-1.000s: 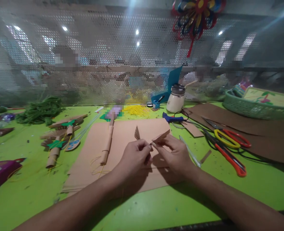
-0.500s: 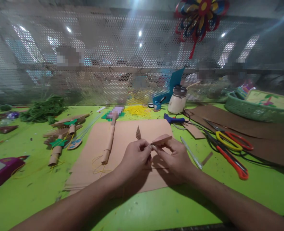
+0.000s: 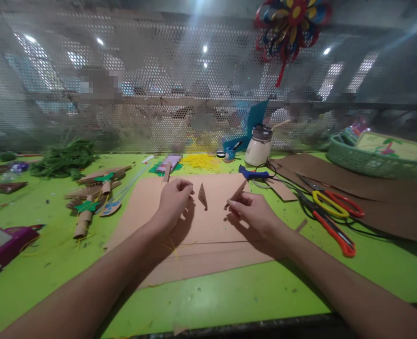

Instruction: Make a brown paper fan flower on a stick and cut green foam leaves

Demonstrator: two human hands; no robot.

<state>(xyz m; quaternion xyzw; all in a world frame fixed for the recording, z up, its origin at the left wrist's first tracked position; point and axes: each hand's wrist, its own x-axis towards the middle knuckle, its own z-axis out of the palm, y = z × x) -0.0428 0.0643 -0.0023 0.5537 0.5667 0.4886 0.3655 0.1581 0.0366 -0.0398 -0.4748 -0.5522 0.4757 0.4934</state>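
My right hand pinches a small pleated brown paper fan between thumb and fingertips, just above the brown paper sheets. Another pleated paper fan lies on the sheets between my hands, touched by neither. My left hand is over the left part of the sheets with its fingers loosely curled and apart, and I see nothing between them. Past its knuckles shows the upper end of a rolled paper tube; the hand hides the tube's lower part. Yellow string lies below the left wrist.
Paper-tube figures with green collars lie left, near green string. To the right are a blue glue gun, scissors, a red-handled cutter and a green basket. A jar stands behind.
My hands have parted; the left has moved left over the paper tube. The right keeps one fan, while the other fan lies on the sheets. The view has shifted slightly.
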